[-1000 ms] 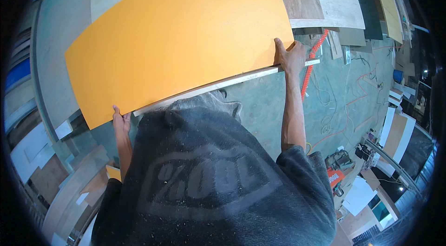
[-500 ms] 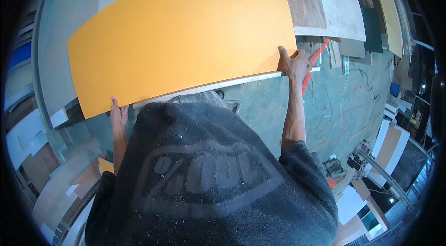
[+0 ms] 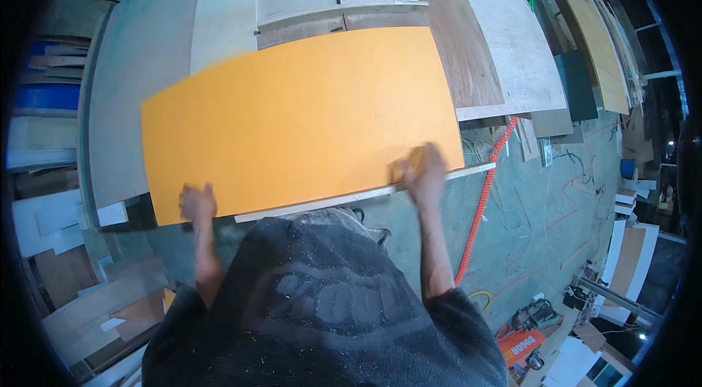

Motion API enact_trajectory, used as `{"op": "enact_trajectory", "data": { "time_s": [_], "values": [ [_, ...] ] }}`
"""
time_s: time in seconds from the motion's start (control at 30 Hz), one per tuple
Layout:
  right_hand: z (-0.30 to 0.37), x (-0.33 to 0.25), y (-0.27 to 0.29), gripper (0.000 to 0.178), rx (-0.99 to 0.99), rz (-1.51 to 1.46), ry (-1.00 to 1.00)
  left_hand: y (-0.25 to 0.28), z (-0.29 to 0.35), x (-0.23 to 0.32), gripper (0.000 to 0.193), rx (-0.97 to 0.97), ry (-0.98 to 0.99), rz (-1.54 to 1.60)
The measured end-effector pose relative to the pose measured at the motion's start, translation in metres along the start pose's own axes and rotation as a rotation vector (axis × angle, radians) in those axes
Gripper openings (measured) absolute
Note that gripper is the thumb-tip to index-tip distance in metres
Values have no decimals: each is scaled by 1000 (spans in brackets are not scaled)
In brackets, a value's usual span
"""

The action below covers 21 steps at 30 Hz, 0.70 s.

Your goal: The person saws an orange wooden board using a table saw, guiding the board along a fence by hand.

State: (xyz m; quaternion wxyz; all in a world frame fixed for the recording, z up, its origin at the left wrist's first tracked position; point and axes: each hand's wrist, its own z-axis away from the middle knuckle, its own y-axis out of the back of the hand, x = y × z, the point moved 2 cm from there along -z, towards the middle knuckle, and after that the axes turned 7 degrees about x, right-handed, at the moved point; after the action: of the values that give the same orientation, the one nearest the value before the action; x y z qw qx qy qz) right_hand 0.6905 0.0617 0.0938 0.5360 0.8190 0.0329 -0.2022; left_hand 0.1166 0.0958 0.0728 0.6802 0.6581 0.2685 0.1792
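Panel, plain orange [image 3: 300, 116], stretches away from both hands over larger boards [image 3: 504, 36]; it looks already set down, though whether adjusting remains is unclear. Left hand [image 3: 198, 203] and right hand [image 3: 426, 173] blur at its near edge; I cannot tell if either grips. Pale strip [image 3: 329, 202] runs between them, red hose [image 3: 479, 211] right of both.
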Motion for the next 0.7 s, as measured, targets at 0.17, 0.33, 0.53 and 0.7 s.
{"op": "enact_trajectory", "data": {
  "time_s": [0.17,0.33,0.53,0.7],
  "values": [
    [54,-149,-5,92,-447,-145,319,37,-19,237,71,57,-830,644],
    [71,-156,-54,79,-264,62,455,63,26,342,99,-229,-875,328],
    [56,-146,-59,65,-328,15,482,62,23,365,100,-305,-852,229],
    [17,-154,-83,65,-350,17,481,61,-15,391,100,-291,-847,222]
  ]
}}
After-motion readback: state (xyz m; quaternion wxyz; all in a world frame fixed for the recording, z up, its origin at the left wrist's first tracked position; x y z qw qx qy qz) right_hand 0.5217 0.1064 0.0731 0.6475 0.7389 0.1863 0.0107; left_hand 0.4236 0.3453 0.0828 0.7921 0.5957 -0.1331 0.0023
